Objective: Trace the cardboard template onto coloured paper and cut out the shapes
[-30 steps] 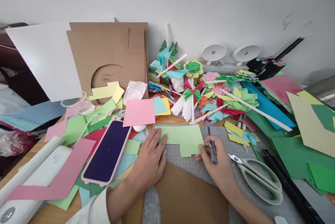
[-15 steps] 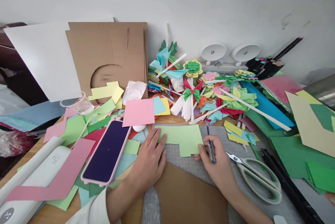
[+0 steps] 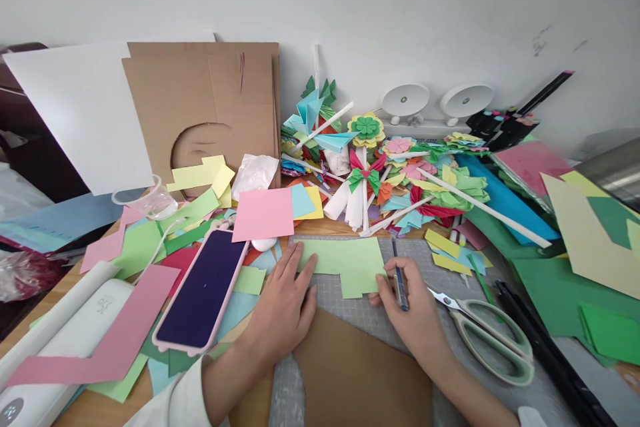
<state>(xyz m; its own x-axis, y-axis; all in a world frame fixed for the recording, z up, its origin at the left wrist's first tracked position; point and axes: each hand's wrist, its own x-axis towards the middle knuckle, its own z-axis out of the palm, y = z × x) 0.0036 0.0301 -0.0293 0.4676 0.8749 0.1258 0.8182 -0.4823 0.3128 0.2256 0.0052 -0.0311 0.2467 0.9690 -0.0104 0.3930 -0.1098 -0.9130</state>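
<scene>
A light green paper (image 3: 350, 257) with a stepped lower edge lies on the grey cutting mat (image 3: 327, 290). My left hand (image 3: 285, 304) rests over its left end, fingers stretched out and laid flat. At the right edge of the paper, my right hand (image 3: 413, 310) is closed around a slim dark blue pen (image 3: 400, 287), with its thin end pointing away from me. The thumb and fingertips of that hand touch the paper's edge. Scissors (image 3: 493, 337) with pale green handles lie just right of my right hand. Brown cardboard (image 3: 365, 380) sits between my forearms.
A phone (image 3: 203, 294) in a pink case and a pink square (image 3: 263, 214) lie left of my hands among paper scraps. Paper flowers (image 3: 367, 127) pile up along the wall. Cardboard sheets (image 3: 200, 94) lean at the back left; a black rod-like object (image 3: 555, 360) lies right.
The whole view has shifted very slightly, with things appearing a little further left. Both hands, the pen and the green paper keep their places relative to each other.
</scene>
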